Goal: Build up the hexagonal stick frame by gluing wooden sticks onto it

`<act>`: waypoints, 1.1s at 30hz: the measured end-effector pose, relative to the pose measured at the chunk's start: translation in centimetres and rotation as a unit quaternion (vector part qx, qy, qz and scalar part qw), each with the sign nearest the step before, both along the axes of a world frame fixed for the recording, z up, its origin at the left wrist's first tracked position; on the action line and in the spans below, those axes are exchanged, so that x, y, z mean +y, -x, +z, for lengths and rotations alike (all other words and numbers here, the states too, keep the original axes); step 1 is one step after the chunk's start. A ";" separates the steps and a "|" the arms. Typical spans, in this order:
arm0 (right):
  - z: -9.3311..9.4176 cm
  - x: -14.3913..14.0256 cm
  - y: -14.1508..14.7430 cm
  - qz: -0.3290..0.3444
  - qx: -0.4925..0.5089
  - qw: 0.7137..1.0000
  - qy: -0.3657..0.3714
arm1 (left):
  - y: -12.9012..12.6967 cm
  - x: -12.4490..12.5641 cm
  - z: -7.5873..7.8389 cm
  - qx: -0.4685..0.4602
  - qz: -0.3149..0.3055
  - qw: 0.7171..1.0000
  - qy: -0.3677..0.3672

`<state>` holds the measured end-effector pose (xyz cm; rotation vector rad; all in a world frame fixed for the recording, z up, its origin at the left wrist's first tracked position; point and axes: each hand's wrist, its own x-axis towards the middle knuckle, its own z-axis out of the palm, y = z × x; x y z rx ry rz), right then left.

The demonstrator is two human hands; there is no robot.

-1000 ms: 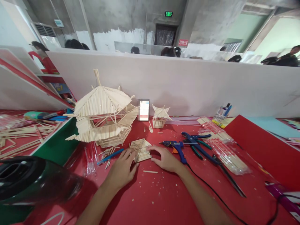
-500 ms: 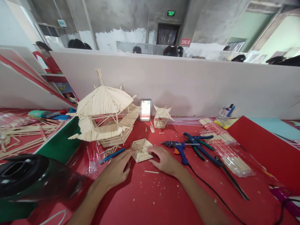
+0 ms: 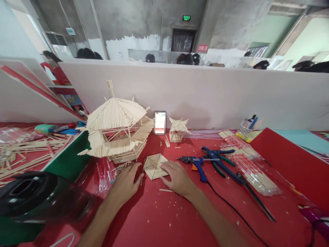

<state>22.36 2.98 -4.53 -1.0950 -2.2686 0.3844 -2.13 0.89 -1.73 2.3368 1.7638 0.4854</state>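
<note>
A hexagonal panel of thin wooden sticks (image 3: 153,168) lies flat on the red tabletop. My right hand (image 3: 178,176) holds its right edge, fingertips on top and thumb at the near side. Left of the panel, my left hand (image 3: 128,180) rests apart from it, thumb and forefinger spread, over a few short sticks (image 3: 120,168) and a mostly covered blue pen. A thin stick shows beside that thumb; whether it is touched I cannot tell. One loose stick (image 3: 166,190) lies by my right thumb. Behind stands a large two-tiered stick pavilion (image 3: 117,127).
A small stick pavilion (image 3: 178,130) stands at the back beside a blurred screen (image 3: 160,122). To the right lie a blue glue gun (image 3: 196,164), cutters (image 3: 221,161) and bagged sticks (image 3: 254,171). A dark bottle (image 3: 43,195) is at near left, by a green board (image 3: 69,159).
My left hand has left the panel's edge and moved slightly left, over the pen and short sticks. The right hand stays on the panel. The view has shifted slightly.
</note>
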 end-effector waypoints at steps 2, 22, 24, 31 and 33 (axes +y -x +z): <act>0.0 -0.1 0.1 -0.006 -0.006 1.000 -0.004 | -0.2 0.0 0.0 0.025 0.021 0.999 0.015; 0.7 -0.4 -0.3 -0.050 0.094 0.994 -0.030 | -1.9 -1.5 1.1 0.151 0.127 0.976 0.095; 1.2 -0.5 -0.5 -0.067 0.128 0.989 -0.034 | -1.4 -1.6 1.6 0.136 0.120 0.979 0.092; 3.1 -3.1 0.9 -0.007 0.217 0.964 0.155 | -2.2 -1.8 3.0 -0.267 0.001 0.958 0.105; 3.1 -4.0 1.6 0.018 0.225 0.955 0.194 | -3.1 -2.1 2.8 -0.384 -0.032 0.915 0.117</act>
